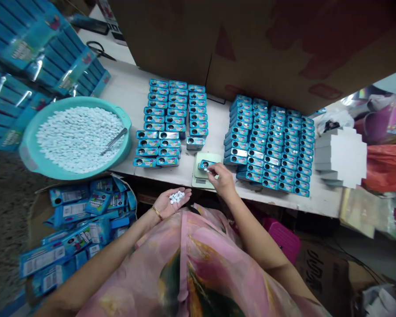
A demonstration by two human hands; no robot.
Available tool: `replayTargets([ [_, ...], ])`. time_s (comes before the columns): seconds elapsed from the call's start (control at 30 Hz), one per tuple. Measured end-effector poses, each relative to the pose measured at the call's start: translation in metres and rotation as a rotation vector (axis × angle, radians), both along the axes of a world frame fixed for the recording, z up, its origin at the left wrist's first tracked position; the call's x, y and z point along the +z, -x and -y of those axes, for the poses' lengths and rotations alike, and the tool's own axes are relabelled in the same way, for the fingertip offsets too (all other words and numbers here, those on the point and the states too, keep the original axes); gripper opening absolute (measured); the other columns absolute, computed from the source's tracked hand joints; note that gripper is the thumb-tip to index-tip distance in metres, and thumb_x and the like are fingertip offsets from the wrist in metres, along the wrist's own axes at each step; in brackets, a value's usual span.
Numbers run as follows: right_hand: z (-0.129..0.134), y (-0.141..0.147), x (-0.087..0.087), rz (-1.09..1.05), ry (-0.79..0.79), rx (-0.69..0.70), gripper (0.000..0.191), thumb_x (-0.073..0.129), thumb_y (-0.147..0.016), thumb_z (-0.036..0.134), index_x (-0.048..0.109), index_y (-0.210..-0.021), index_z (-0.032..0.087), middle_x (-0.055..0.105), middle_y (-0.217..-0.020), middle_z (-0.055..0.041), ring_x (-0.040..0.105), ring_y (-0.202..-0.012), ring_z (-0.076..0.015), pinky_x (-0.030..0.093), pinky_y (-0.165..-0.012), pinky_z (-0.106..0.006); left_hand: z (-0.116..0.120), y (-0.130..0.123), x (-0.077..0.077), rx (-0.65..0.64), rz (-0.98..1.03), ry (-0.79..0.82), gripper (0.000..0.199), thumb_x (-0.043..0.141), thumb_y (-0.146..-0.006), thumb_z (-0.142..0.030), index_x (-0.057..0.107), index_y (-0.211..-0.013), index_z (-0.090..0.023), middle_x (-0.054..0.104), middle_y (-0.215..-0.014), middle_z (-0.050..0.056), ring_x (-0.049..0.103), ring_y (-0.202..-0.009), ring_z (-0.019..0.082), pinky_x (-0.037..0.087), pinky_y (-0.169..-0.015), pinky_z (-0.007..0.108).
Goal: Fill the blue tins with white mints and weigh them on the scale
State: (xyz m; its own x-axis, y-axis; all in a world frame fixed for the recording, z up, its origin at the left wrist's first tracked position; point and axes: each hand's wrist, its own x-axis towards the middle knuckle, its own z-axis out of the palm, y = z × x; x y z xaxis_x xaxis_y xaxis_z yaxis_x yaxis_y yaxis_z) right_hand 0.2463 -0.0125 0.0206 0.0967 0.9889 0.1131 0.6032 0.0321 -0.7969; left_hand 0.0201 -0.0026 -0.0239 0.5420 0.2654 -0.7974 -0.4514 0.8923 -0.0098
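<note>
1. Pale green, square weighing scale [199,175], with a small display on its near edge; on the white tabletop [216,127].
2. Small blue rectangular tin [204,164] with a round dark opening in its top; resting on the scale.
3. Right hand [223,179], bare; above the scale's right side, thumb and fingertips pinched together on a small white pellet [207,170], at the tin's near side. Whether pellet and tin touch cannot be told.
4. Left hand [166,204], bare, gold-coloured bangle [157,213] at the wrist; nearer the wearer than the scale and to its left. Palm up, fingers spread and unclosed, a loose heap of small white pellets [177,197] lying on it.
5. Upright blue tins in three columns [176,112]; left of the scale and beyond it.
6. Upright blue tins in five closely packed columns [272,147]; right of the scale.
7. Round turquoise plastic basin [128,121] filled with white pellets, a silver-coloured metal utensil [114,141] lying in them; well left of the scale.
8. Large brown cardboard carton [185,39]; beyond the scale.
</note>
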Motion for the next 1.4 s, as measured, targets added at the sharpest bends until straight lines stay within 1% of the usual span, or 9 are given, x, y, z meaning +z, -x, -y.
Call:
replayTargets([
  [0.1, -0.004, 0.005, 0.007, -0.066, -0.012, 0.025, 0.012, 0.048, -0.078, 0.017, 0.057, -0.085, 0.018, 0.055, -0.082, -0.0025, 0.050, -0.066, -0.0099, 0.043, -0.064, -0.023, -0.002, -0.004, 0.001, 0.007, 0.017, -0.005, 0.017, 0.046, -0.076, -0.008, 0.060, -0.085, -0.004, 0.063, -0.098, 0.019, 0.057, -0.098, 0.028, 0.049, -0.080, 0.037],
  [0.3, -0.003, 0.034, 0.022, -0.149, 0.013, 0.239, 0.012, 0.051, -0.077, 0.017, 0.058, -0.086, 0.018, 0.056, -0.081, -0.0025, 0.051, -0.071, -0.0104, 0.044, -0.066, -0.023, -0.019, -0.030, 0.008, 0.075, 0.119, -0.082, 0.019, 0.043, -0.079, -0.012, 0.059, -0.085, -0.004, 0.065, -0.083, 0.016, 0.062, -0.084, 0.021, 0.050, -0.078, 0.033],
  [0.43, -0.012, 0.023, 0.030, -0.156, -0.003, 0.231, 0.011, 0.053, -0.076, 0.017, 0.059, -0.085, 0.018, 0.056, -0.079, -0.0016, 0.052, -0.072, -0.0105, 0.044, -0.065, -0.023, -0.037, -0.048, 0.019, 0.093, 0.163, -0.128, 0.020, 0.042, -0.080, -0.013, 0.059, -0.084, -0.004, 0.065, -0.079, 0.014, 0.063, -0.076, 0.019, 0.051, -0.073, 0.031],
  [0.57, -0.023, 0.008, 0.038, -0.158, -0.020, 0.158, 0.011, 0.054, -0.075, 0.018, 0.059, -0.085, 0.018, 0.055, -0.080, -0.0014, 0.053, -0.071, -0.0099, 0.044, -0.064, -0.022, -0.051, -0.057, 0.027, 0.114, 0.157, -0.191, 0.021, 0.042, -0.080, -0.015, 0.060, -0.084, -0.005, 0.065, -0.084, 0.016, 0.062, -0.084, 0.022, 0.050, -0.075, 0.034],
  [0.7, -0.026, 0.015, 0.038, -0.093, -0.014, 0.261, 0.015, 0.053, -0.075, 0.014, 0.061, -0.087, 0.019, 0.058, -0.083, -0.0017, 0.054, -0.075, -0.0101, 0.044, -0.069, -0.022, -0.056, -0.062, 0.030, 0.111, 0.181, -0.216, 0.020, 0.044, -0.080, -0.016, 0.061, -0.082, -0.006, 0.064, -0.074, 0.011, 0.062, -0.073, 0.018, 0.051, -0.067, 0.029],
  [1.03, 0.004, 0.032, 0.010, 0.156, 0.036, 0.392, 0.020, 0.050, -0.078, 0.014, 0.061, -0.094, 0.021, 0.060, -0.096, -0.0069, 0.054, -0.092, -0.0165, 0.043, -0.082, -0.031, -0.029, -0.058, 0.028, 0.050, 0.153, -0.137, 0.018, 0.043, -0.081, -0.012, 0.059, -0.076, -0.006, 0.061, -0.065, 0.006, 0.058, -0.059, 0.011, 0.048, -0.059, 0.022],
  [1.17, 0.027, 0.050, -0.002, 0.271, 0.069, 0.485, 0.019, 0.044, -0.084, 0.020, 0.060, -0.094, 0.019, 0.059, -0.094, -0.0078, 0.053, -0.090, -0.0192, 0.045, -0.077, -0.031, -0.012, -0.046, 0.023, -0.047, 0.116, -0.055, 0.017, 0.045, -0.080, -0.012, 0.058, -0.071, -0.007, 0.060, -0.061, 0.006, 0.057, -0.052, 0.011, 0.047, -0.054, 0.022],
  [1.3, 0.039, 0.060, -0.003, 0.241, -0.009, 0.586, 0.022, 0.045, -0.085, 0.025, 0.057, -0.102, 0.021, 0.059, -0.101, -0.0064, 0.051, -0.096, -0.0192, 0.045, -0.081, -0.030, -0.005, -0.031, 0.017, -0.143, 0.112, -0.012, 0.016, 0.045, -0.080, -0.014, 0.059, -0.073, -0.007, 0.059, -0.059, 0.005, 0.057, -0.049, 0.011, 0.047, -0.049, 0.022],
  [1.4, 0.038, 0.039, 0.002, 0.213, -0.100, 0.354, 0.026, 0.046, -0.084, 0.024, 0.055, -0.108, 0.022, 0.057, -0.106, -0.0070, 0.051, -0.097, -0.0186, 0.043, -0.085, -0.033, -0.005, -0.015, 0.010, -0.091, 0.025, -0.005, 0.014, 0.046, -0.080, -0.013, 0.058, -0.075, -0.008, 0.061, -0.064, 0.007, 0.058, -0.053, 0.011, 0.047, -0.048, 0.021],
])
